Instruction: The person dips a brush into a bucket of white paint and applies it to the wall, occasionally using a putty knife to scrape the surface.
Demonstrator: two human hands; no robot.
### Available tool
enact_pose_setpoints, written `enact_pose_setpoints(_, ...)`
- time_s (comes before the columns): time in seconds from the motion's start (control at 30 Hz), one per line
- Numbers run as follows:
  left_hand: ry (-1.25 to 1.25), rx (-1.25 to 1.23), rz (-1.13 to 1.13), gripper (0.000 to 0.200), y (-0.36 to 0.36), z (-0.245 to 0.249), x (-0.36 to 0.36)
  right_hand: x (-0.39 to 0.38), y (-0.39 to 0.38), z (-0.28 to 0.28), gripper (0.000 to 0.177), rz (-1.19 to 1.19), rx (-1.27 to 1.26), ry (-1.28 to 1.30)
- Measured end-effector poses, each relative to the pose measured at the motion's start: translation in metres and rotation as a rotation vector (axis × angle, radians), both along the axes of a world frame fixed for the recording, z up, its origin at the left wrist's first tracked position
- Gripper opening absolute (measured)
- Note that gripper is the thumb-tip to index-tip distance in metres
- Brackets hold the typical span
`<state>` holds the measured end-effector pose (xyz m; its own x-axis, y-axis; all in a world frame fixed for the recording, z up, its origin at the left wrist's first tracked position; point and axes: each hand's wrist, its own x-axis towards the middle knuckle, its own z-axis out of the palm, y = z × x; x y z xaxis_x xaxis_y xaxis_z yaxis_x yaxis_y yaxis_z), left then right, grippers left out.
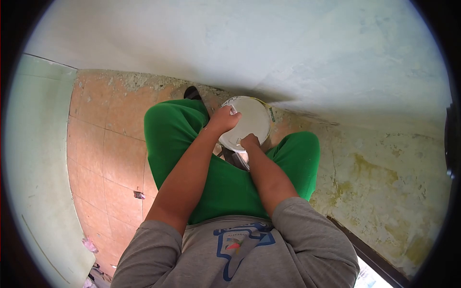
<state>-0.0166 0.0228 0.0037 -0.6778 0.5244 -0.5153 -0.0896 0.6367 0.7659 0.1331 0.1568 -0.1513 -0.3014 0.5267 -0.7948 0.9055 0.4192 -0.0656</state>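
A round white bucket [257,113] stands on the floor between my knees, with pale, whitish material inside it. Over its left side, my left hand [224,120] is closed in a fist. A small whitish piece [234,109] sticks out at its thumb; the rest is hidden, so its kind does not show. My right hand [250,141] is at the bucket's near edge, fingers curled together. Beside those fingertips is a small pale shape, too small to name. Whether the right hand grips it or the rim cannot be made out.
Close beyond the bucket rises a pale wall [307,53], patchy and stained on the right [379,182]. Orange floor tiles [122,158] with crumbled debris [132,81] lie to the left. A small wrapper [139,195] and a pink plastic scrap [90,245] rest there.
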Motion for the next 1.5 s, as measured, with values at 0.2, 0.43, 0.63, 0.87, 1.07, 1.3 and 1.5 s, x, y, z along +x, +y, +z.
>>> enact_pose_setpoints(0.2,0.060,-0.015,-0.029,0.045,0.004,0.004,0.009,0.008,0.003,0.005,0.029,0.260,0.007,0.140)
enact_pose_setpoints(0.43,0.480,0.307,0.232,0.023,0.014,-0.013,0.012,0.009,0.017,-0.005,0.020,0.123,-0.177,0.243)
enact_pose_setpoints(0.63,0.305,0.452,0.443,0.015,0.023,-0.027,0.021,0.014,0.046,0.050,0.031,-0.063,-0.003,0.498)
enact_pose_setpoints(0.87,0.210,0.652,0.536,0.012,0.038,-0.006,0.043,0.034,0.067,0.084,0.042,-0.411,0.108,0.665)
enact_pose_setpoints(1.07,0.346,0.565,0.459,0.013,0.035,-0.004,0.051,0.044,0.067,0.095,0.046,-0.564,0.079,0.684)
enact_pose_setpoints(1.3,0.246,0.581,0.520,0.012,0.024,0.005,0.053,0.045,0.056,0.128,0.038,-0.572,0.201,0.774)
enact_pose_setpoints(1.5,0.373,0.571,0.468,0.012,0.019,0.007,0.055,0.041,0.052,0.224,0.022,-0.786,0.525,1.306)
